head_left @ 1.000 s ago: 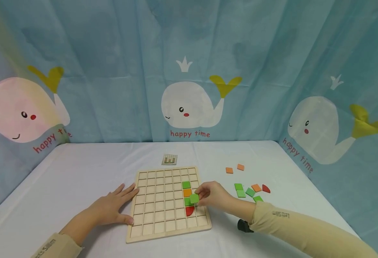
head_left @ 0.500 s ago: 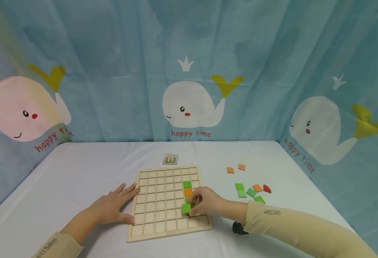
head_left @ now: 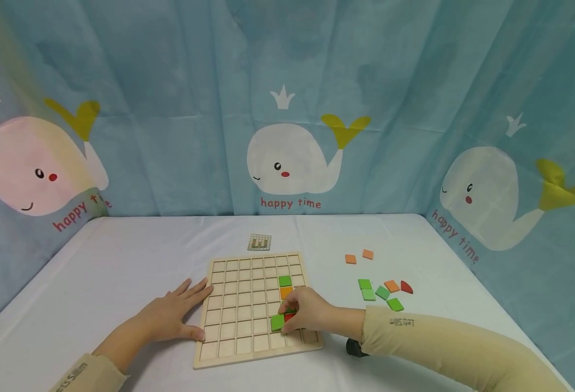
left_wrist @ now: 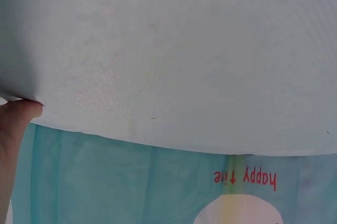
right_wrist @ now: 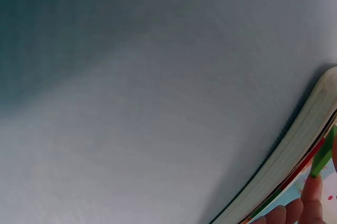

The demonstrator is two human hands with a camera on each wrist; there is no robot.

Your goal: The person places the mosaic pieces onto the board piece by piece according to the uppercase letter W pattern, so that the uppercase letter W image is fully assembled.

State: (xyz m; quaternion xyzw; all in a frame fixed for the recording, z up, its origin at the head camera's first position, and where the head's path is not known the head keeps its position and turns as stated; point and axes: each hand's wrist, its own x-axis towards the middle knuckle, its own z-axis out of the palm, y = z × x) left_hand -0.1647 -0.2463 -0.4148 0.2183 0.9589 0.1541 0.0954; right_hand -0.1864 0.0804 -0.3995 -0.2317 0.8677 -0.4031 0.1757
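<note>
A green square tile (head_left: 277, 323) sits over the grid board (head_left: 248, 359), at about four o'clock from its centre and just beside the red piece (head_left: 289, 317) at the tile's three o'clock. The fingers of the right hand (head_left: 312, 311) are nearly together, pinching the tile near its edge, a hold that probably lets its underside meet a cell first. An orange tile (head_left: 286, 293) and another green tile (head_left: 285, 281) lie at one to two o'clock, squared up by the cell ridges. At nine o'clock the left hand (head_left: 172, 316), fingers spread and gripping nothing, rests against the board's rim, apparently to steady it. The patterned card (head_left: 260, 242) lies at twelve o'clock, perhaps for easy viewing. Loose pieces (head_left: 383, 293) lie on the table (head_left: 145, 261) around three o'clock, seemingly handy for the right hand.
</note>
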